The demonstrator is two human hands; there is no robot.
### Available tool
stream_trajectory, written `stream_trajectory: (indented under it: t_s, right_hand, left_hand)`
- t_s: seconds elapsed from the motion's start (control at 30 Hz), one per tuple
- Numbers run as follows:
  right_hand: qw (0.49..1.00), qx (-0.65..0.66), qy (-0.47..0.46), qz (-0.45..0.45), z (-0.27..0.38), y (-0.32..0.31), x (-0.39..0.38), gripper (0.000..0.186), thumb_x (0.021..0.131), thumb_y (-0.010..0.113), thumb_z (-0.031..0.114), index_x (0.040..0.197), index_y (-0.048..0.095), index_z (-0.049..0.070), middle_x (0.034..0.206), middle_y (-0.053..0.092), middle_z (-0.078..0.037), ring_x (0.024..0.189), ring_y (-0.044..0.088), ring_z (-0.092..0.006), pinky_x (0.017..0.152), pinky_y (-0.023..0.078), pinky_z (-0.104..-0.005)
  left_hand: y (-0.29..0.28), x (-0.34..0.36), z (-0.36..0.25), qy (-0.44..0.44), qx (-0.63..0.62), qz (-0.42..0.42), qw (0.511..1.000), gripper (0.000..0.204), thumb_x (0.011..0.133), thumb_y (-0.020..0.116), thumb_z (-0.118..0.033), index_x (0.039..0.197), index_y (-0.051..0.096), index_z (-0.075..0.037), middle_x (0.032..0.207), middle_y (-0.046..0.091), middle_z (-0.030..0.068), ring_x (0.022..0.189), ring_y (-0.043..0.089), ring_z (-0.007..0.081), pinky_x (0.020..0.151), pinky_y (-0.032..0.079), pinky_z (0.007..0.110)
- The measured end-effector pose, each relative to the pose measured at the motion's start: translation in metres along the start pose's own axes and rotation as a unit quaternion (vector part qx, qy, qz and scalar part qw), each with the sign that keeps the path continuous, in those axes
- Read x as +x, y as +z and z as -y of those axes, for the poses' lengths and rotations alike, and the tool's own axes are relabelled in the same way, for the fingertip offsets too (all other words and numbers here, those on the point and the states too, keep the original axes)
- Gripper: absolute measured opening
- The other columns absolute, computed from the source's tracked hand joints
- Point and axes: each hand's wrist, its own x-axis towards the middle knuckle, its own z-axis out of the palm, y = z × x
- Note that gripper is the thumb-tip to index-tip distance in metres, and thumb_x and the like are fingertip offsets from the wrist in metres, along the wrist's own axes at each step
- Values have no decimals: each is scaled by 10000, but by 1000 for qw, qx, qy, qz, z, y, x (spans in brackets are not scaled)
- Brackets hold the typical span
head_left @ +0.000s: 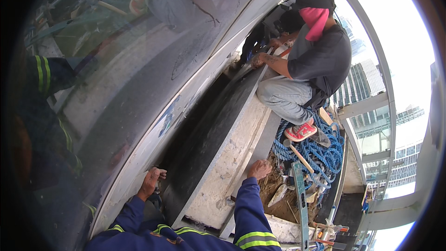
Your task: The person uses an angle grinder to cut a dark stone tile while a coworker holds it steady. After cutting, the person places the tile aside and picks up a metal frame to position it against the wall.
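Note:
My left hand (151, 182) is by the lower edge of the white frame (160, 128), at the near end of a dark gap. Its fingers are loosely bent and apart, and I see nothing in them. To the right, my right hand (260, 169) rests on the edge of a long grey strip (264, 146), with its fingers curled over that edge. Between my arms runs a dark panel (209, 125) beside a rough concrete ledge (223, 167).
A person (320, 56) crouches on the far ledge, hands at the panel's far end; another figure is partly hidden behind. Blue rope (325, 158), a wooden-handled mallet (301, 157) and a teal spirit level (300, 204) lie at right. Reflective glass (139, 65) leans in from the left.

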Motion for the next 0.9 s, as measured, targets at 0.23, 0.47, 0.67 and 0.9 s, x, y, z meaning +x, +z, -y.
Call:
stream_trajectory:
  t_s: [0.23, 0.47, 0.67, 0.9]
  right_hand:
    - [1000, -5, -1, 2, -2, 2, 1, 320, 1003, 462, 273, 1118, 691, 81, 1165, 592, -154, 1159, 578, -349, 923, 529, -499]
    - [1000, 3, 10, 7, 6, -8, -4, 326, 1008, 456, 278, 1116, 694, 83, 1172, 595, -151, 1168, 577, -348, 928, 529, -499]
    - [1000, 5, 16, -1, 5, -4, -2, 335, 1012, 452, 288, 1112, 700, 87, 1169, 593, -148, 1162, 578, -348, 926, 526, -503]
    - [1000, -5, 6, -1, 4, -5, -3, 331, 1009, 452, 282, 1109, 698, 84, 1167, 594, -150, 1152, 580, -348, 925, 525, -502]
  left_hand:
    - [0, 0, -7, 6, 31, -5, 999, 560, 1093, 429, -424, 1126, 687, 72, 1006, 702, 156, 919, 692, 227, 851, 552, 355]
    - [1, 0, -9, 6, 27, -7, 1000, 561, 1094, 427, -420, 1125, 686, 76, 1005, 699, 158, 919, 691, 230, 853, 552, 356]
    - [1, 0, -10, 11, 29, -7, 1000, 563, 1093, 428, -423, 1116, 690, 74, 1002, 698, 157, 912, 690, 228, 851, 551, 354]
    - [1, 0, -10, 9, 27, -8, 1000, 568, 1092, 429, -433, 1117, 694, 69, 1000, 699, 155, 906, 690, 223, 845, 549, 348]
